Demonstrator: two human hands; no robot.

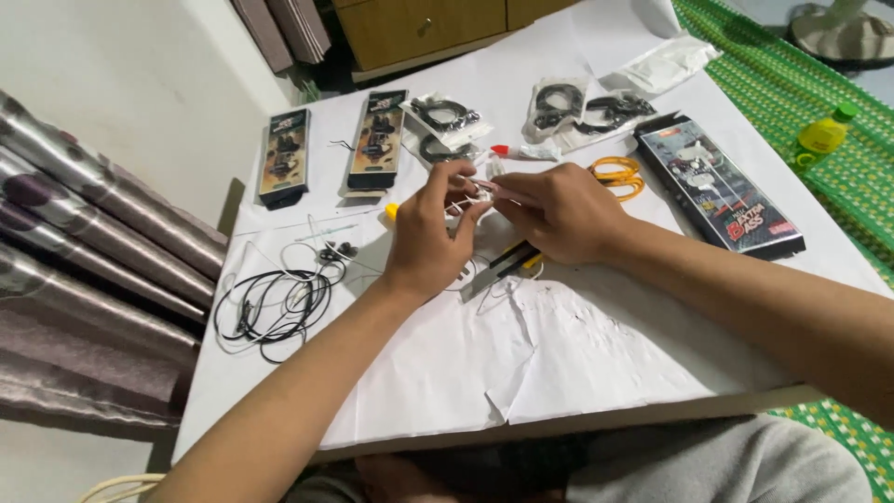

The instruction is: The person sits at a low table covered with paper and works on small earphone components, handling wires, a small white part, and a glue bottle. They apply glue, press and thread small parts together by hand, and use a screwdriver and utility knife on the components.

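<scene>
White paper-covered table [559,373], cluttered. Large black flat box [722,186] right of hands, long axis running away toward far left. Two smaller black boxes [284,156] [377,140] far left, upright-lying. Clear bags [447,116] [557,104] hold coiled black cables. Loose black earphone cable [270,307] left, orange cable [619,174] behind right hand. Left hand [428,237] and right hand [563,214] both pinch thin white wire piece [484,189] at centre, long axis roughly left-right. Yellow-black tool [512,258] beneath hands.

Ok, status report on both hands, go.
Left hand and right hand pinch a small white wire piece together. Black-yellow tool lies beneath them. Nothing blocking.
</scene>
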